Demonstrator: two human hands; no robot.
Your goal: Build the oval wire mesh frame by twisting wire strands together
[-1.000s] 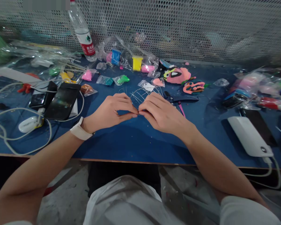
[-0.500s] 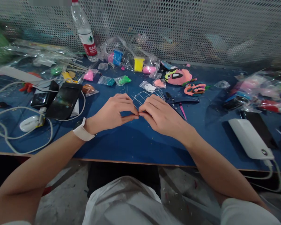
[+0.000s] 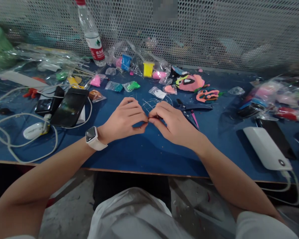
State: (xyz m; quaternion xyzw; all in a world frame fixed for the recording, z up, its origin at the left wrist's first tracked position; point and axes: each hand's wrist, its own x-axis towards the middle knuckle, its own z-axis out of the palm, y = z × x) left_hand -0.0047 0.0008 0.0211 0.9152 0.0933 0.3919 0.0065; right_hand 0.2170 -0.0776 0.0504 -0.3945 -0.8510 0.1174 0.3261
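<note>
Just beyond the left hand (image 3: 127,118) and right hand (image 3: 175,124), thin wires (image 3: 149,105) spread; both are pinched closed, anything gripped too small to tell; pliers (image 3: 198,107) lie past the right.

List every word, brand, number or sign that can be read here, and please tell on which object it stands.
"农夫": red part of the water bottle label; the remaining print is too blurred.
Green tree-like sign, without readable words: white part of that label.
White power bank: its round display is too small to read.
Smartwatch: nothing readable.
</note>
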